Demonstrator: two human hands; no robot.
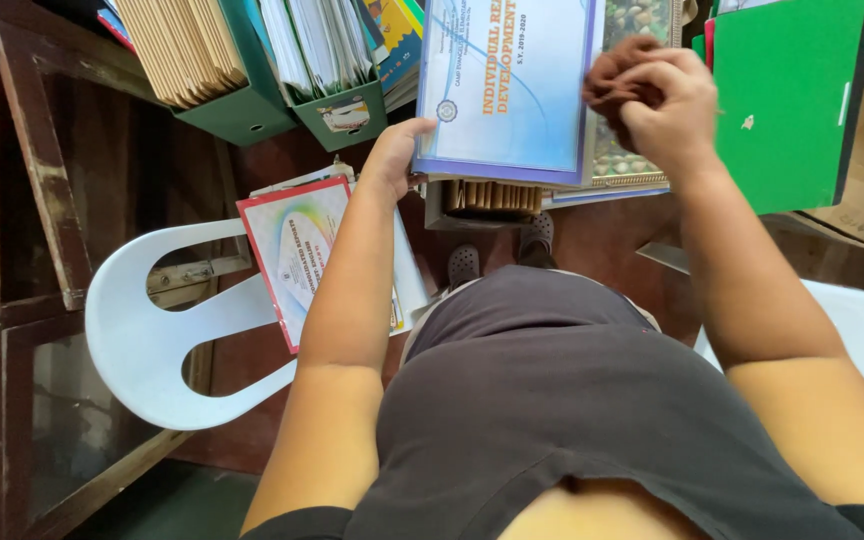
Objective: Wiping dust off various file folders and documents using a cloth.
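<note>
1. The left hand (392, 155) grips the blue folder's (507, 85) lower-left corner.
2. The right hand (667, 105), at the folder's three o'clock edge, is closed around a brown cloth (612, 80).
3. The folder's long axis runs twelve to six, between both hands.

left hand (392, 155) grips the lower-left corner of a light-blue covered report (507, 85) held over a stack of folders, right hand (667, 105) presses a bunched brown cloth (617, 75) at its right edge, green folder (787, 100) just right, white plastic chair (162, 330) at left holding another report booklet (297, 250).
</note>
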